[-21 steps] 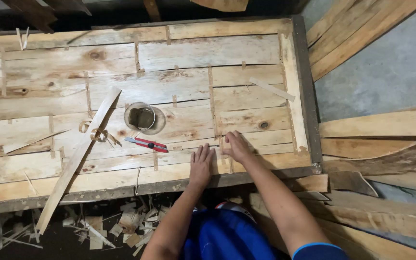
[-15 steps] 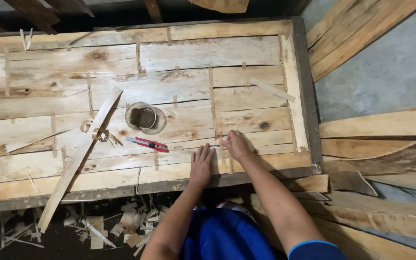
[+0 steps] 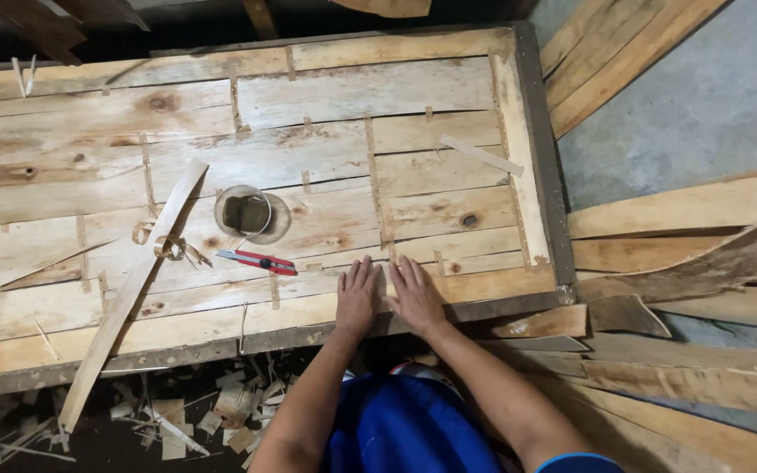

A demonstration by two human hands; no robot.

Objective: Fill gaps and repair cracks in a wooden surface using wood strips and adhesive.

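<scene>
One view only, from the person's head, looking almost straight down from fairly close. The wooden bench point(image 3: 247, 131) fills the upper left and centre of the frame; both forearms enter from the bottom edge, and grey floor point(image 3: 703, 96) shows upper right.

- The wooden panel point(image 3: 326, 96) is running off the left edge, so its full length is not showing.
- The left hand point(image 3: 357, 298) and right hand point(image 3: 415, 296) are lying flat on the panel, hiding the seam beneath the palms.
- Both forearms are passing out of the bottom edge.
- The contents of the glass jar point(image 3: 245, 213) are staying too dark to identify.
- The small curled bits point(image 3: 168, 247) beside the long wooden slat point(image 3: 133, 293) are too small to identify.
- The scrap pile point(image 3: 177, 412) is fading into shadow below the panel.
</scene>
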